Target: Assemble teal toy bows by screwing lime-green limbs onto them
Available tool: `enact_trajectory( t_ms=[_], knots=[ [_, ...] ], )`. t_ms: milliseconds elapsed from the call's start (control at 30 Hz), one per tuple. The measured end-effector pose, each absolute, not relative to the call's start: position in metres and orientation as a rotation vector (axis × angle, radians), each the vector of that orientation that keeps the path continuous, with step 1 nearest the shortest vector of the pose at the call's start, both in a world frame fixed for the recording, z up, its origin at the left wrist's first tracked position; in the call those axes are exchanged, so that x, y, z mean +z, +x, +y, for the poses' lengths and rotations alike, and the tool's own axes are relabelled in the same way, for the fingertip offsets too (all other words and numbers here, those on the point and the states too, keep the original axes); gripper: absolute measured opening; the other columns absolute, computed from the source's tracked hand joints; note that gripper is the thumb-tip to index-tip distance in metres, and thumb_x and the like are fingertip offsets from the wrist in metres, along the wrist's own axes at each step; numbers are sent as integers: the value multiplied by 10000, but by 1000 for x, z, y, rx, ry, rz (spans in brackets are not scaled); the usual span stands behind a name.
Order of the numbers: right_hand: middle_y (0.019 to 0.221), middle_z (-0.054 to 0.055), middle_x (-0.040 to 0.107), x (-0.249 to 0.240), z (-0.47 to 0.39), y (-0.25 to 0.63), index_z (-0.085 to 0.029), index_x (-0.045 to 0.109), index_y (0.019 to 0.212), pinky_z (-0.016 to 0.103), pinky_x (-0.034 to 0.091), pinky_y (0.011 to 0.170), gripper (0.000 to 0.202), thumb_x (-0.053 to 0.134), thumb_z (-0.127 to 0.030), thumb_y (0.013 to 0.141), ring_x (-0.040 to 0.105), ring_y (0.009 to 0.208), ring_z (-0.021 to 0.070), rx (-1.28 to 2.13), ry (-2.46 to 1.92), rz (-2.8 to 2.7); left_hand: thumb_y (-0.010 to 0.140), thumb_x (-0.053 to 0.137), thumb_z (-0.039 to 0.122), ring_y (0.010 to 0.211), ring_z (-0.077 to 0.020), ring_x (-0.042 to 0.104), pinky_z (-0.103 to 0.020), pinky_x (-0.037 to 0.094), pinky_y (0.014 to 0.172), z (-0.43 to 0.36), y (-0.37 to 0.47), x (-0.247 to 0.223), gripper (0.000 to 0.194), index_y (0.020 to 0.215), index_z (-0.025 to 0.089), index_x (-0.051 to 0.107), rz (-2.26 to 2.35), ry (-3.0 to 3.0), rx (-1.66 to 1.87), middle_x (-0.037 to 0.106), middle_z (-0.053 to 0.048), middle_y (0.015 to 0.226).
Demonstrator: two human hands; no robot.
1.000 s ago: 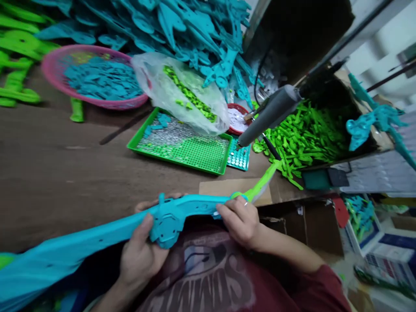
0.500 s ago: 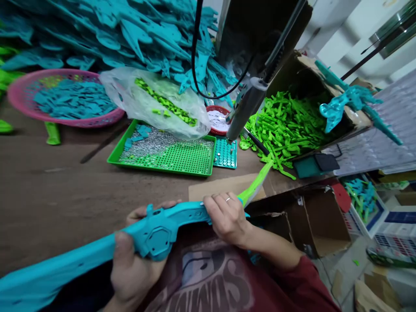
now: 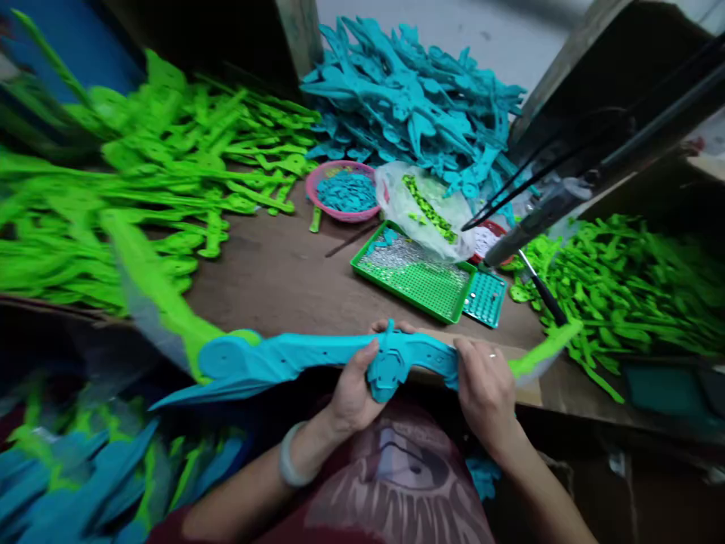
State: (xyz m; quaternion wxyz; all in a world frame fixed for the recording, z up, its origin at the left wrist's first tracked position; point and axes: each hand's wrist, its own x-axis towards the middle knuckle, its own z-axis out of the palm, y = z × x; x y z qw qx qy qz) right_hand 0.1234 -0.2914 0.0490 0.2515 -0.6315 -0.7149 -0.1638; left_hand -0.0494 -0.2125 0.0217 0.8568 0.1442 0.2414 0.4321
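A long turquoise plastic piece (image 3: 317, 350) with green curved ends is held level in front of my shirt, at the table's front edge. My left hand (image 3: 358, 385) wraps round its middle, beside the raised hexagonal part, thumb on the near side. My right hand (image 3: 485, 385), with a ring on one finger, grips the piece near its right end, where a green arm (image 3: 547, 352) sticks out. The larger green arm (image 3: 164, 295) at the left looks partly covered in clear film.
On the brown table (image 3: 266, 264) are a green tray (image 3: 436, 291) of small metal parts, a pink basket (image 3: 314, 198), a plastic bag (image 3: 390, 189), green heaps (image 3: 226, 143) and a turquoise pile (image 3: 408, 98). A metal tool (image 3: 532, 219) slants in from the right.
The view has swung left, showing the green heap and the whole left end of the turquoise piece. Both hands keep their hold on it.
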Motion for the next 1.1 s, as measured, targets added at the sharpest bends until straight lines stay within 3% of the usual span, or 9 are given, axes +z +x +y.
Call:
enact_trajectory(
  t_ms=[100, 200, 300, 467, 833, 1100],
  knots=[
    [991, 123, 629, 57, -295, 127, -141, 623, 1196, 304, 494, 731, 323, 474, -8, 942, 586, 842, 187, -401, -1697, -1831, 719, 843, 387, 1090, -264, 694, -425, 520, 1033, -211, -53, 26, 419, 1039, 238, 618, 565, 354, 913, 745, -38, 1050],
    [947, 113, 628, 67, -297, 131, -123, 583, 1296, 306, 518, 735, 411, 498, 19, 919, 593, 849, 186, -351, -1573, -1875, 697, 838, 262, 1102, -264, 694, -416, 544, 998, -209, -53, 29, 407, 1015, 259, 585, 612, 426, 922, 752, -41, 1090],
    [911, 136, 648, 78, -295, 129, -57, 605, 1203, 320, 522, 715, 306, 501, 0, 921, 593, 831, 200, -408, -1439, -2061, 728, 789, 239, 1085, -270, 707, -443, 566, 962, -209, -51, 33, 345, 973, 268, 548, 645, 445, 976, 762, -34, 1080],
    [891, 149, 668, 82, -284, 124, -45, 659, 1019, 323, 528, 690, 185, 509, -7, 918, 598, 775, 193, -578, -1394, -2243, 723, 737, 223, 1067, -246, 721, -373, 586, 925, -209, -49, 36, 288, 937, 254, 547, 685, 486, 1096, 781, -53, 1028],
    [871, 146, 669, 70, -277, 131, -38, 673, 994, 317, 530, 662, 144, 585, -7, 885, 629, 803, 200, -592, -1317, -2277, 668, 730, 177, 991, -238, 748, -322, 611, 902, -200, -53, 37, 240, 867, 259, 625, 728, 461, 1170, 774, -16, 921],
    [920, 148, 691, 65, -275, 133, -41, 701, 1029, 351, 543, 658, 196, 561, -110, 911, 656, 817, 231, -700, -1229, -2450, 648, 711, 176, 977, -287, 741, -435, 597, 951, -203, -49, 41, 231, 839, 249, 605, 784, 404, 1168, 768, -27, 904]
  ],
)
